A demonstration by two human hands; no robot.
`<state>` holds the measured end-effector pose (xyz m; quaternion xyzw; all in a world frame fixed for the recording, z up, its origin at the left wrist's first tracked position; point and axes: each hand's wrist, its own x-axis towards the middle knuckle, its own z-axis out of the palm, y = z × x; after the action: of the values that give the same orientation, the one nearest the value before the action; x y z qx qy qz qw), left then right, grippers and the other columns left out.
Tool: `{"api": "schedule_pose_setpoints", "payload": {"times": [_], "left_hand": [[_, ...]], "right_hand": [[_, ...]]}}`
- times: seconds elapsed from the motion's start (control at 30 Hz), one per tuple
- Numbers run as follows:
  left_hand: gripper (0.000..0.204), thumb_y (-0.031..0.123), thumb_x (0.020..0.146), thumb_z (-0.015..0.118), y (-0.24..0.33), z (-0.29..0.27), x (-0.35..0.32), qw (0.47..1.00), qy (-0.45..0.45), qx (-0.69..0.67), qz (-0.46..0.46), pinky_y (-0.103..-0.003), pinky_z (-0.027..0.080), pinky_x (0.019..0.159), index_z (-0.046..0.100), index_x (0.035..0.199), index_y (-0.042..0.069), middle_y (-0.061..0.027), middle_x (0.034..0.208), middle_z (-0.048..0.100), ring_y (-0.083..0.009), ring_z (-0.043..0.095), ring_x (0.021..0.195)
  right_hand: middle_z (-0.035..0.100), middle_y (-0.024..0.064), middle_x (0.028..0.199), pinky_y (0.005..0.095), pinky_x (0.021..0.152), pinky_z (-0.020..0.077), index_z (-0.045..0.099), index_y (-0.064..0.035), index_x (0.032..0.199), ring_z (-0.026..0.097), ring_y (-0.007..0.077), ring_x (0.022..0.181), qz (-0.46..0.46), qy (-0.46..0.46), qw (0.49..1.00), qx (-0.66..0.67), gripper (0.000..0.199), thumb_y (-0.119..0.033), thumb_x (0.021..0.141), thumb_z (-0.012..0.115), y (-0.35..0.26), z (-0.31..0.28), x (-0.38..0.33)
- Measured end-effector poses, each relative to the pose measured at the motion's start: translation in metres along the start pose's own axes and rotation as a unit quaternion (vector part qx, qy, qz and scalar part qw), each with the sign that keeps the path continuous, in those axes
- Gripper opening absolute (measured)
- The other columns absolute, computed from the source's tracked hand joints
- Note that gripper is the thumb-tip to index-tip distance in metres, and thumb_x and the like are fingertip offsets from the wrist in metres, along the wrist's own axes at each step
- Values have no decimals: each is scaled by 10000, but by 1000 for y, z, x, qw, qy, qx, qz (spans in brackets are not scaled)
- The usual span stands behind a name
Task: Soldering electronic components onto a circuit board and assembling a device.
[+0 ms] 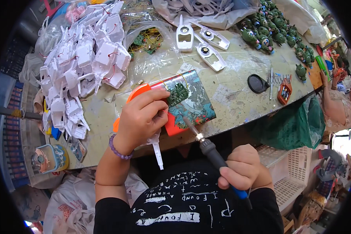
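Observation:
My left hand (144, 113), with a purple bead bracelet at its wrist, pinches a small green circuit board (178, 94) at its left edge. Thin yellow wires run up from the board. Beneath it lies a red box (201, 101) with a patterned top. A white plastic part (157, 154) with a long narrow arm sticks out below the left hand; its upper end is hidden. In my right hand (241, 167) is a soldering iron (212, 152), tilted up and left. Its tip is over the box, a little below the board and apart from it.
White plastic casings (85, 54) with red wires are heaped at left. Wired boards (148, 41) lie in clear plastic behind. Three white frames (210, 56) with round speakers lie ahead. Green figures (265, 29), a black round dish (257, 84) and a red bit holder (284, 93) stand right.

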<state>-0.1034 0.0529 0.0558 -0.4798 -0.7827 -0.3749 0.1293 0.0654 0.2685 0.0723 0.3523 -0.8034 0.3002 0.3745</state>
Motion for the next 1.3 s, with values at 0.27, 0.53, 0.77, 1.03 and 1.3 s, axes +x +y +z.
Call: {"api": "schedule_pose_setpoints", "payload": {"times": [0.27, 0.53, 0.77, 1.03, 1.3], "left_hand": [[128, -18, 687, 702, 3, -2, 1, 1000, 3, 8, 11, -332, 550, 717, 633, 790, 12, -115, 1008, 673, -267, 665, 879], [152, 1, 655, 702, 2, 1, 2, 1000, 18, 19, 17, -352, 545, 746, 616, 778, 23, -83, 983, 669, -260, 661, 879], [151, -14, 657, 703, 1, 1, 3, 999, 15, 19, 26, -356, 538, 757, 621, 778, 20, -96, 984, 667, -271, 655, 889], [153, -27, 652, 700, 1, 1, 2, 999, 18, 25, 30, -353, 541, 752, 628, 778, 18, -107, 982, 670, -280, 660, 898], [156, -26, 647, 704, 3, 1, 3, 999, 15, 26, 27, -356, 541, 762, 628, 777, 15, -110, 985, 669, -287, 660, 911]], "right_hand": [[482, -7, 643, 235, 407, 352, 595, -39, 906, 478, 127, 512, -15, -7, 1000, -9, 213, -173, 797, 720, 10, 16, 2], [484, -7, 648, 237, 413, 359, 595, -39, 906, 477, 128, 518, -18, -8, 1000, -12, 228, -185, 792, 728, 14, 20, 3], [486, -5, 652, 239, 419, 366, 596, -37, 905, 481, 134, 529, -13, -7, 1000, -16, 229, -184, 790, 729, 15, 20, 4], [481, -10, 646, 236, 415, 360, 595, -38, 901, 476, 128, 526, -12, -2, 1000, -12, 225, -177, 785, 729, 15, 23, 4], [467, -20, 624, 233, 412, 344, 599, -38, 890, 464, 120, 521, -12, -2, 1000, -20, 197, -158, 786, 715, 15, 24, 5]]}}
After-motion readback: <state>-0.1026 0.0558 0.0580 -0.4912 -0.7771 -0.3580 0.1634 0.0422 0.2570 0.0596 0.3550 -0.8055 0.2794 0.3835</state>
